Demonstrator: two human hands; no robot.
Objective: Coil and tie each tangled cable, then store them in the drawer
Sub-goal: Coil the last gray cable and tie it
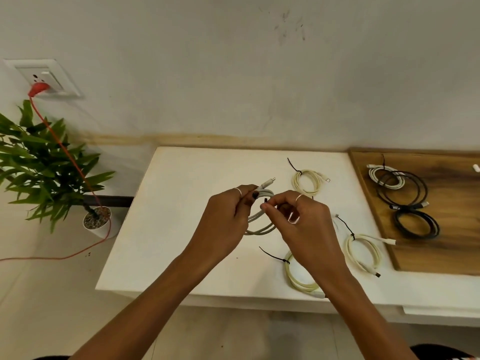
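Observation:
Above the white table (181, 229) my left hand (226, 219) grips a coiled grey-white cable (259, 224); its plug end sticks up past my fingers. My right hand (298, 216) pinches a small black tie (265, 201) against the coil's top. Three cream cables lie coiled and bound with black ties: one at the back (307, 181), one at the right (363, 252), one near the front edge (296, 276), partly under my right forearm.
A wooden board (441, 255) at the right holds a white coil (384, 175) and two black coils (413, 214). At the left stand a potted plant (44, 162) and a wall socket (44, 76) with an orange cord trailing down.

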